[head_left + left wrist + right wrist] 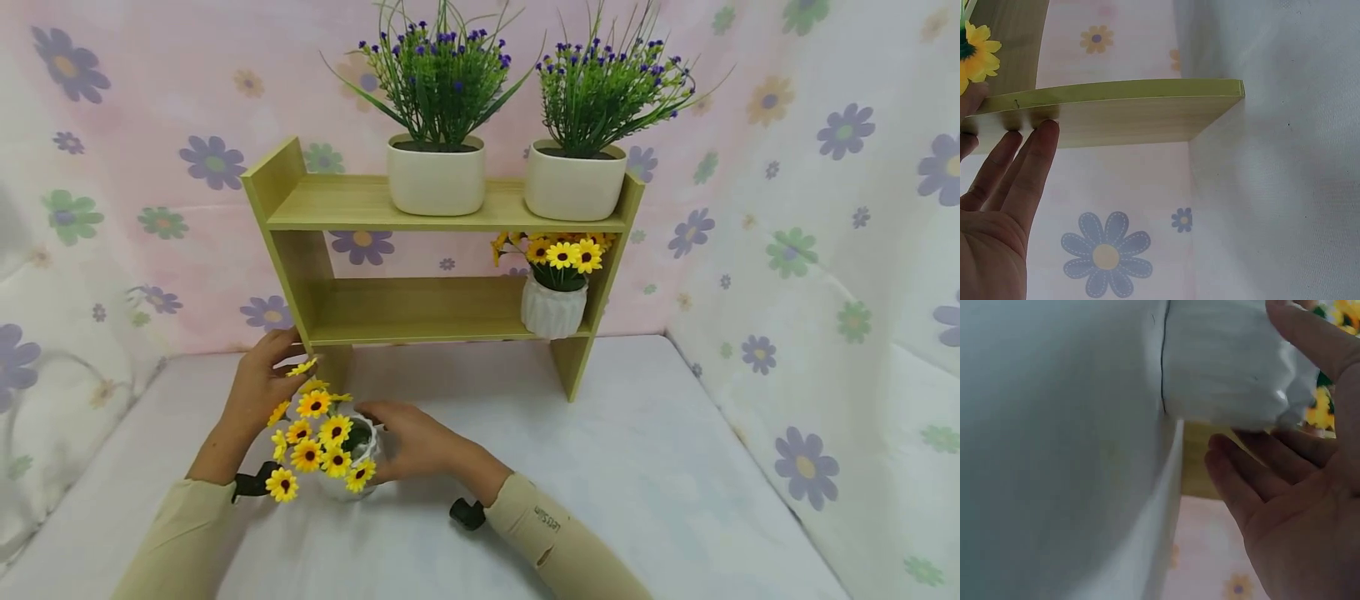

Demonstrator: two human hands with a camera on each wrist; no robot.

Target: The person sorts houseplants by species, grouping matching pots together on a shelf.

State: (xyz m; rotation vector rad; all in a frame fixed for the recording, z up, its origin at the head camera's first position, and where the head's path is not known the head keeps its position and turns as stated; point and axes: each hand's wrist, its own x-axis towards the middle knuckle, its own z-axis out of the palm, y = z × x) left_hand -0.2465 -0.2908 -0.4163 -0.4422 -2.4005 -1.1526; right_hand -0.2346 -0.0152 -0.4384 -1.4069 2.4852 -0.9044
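Yellow daisies in a white ribbed pot (347, 467) stand on the table (637, 467), just in front of the wooden shelf's (420, 310) left leg. I see my right hand (412, 442) cupping the pot's side, fingers curled round it, seemingly steadying it. My left hand (258, 387) rests straight-fingered against the shelf's side panel, beside the blooms.

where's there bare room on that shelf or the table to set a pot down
Free: the lower shelf from its left wall to the white ribbed pot; the top shelf's left end beside the two cream pots; the table on the right. Crowded: the front left, where the right hand holds the sunflower pot and the left hand touches the shelf's left side.
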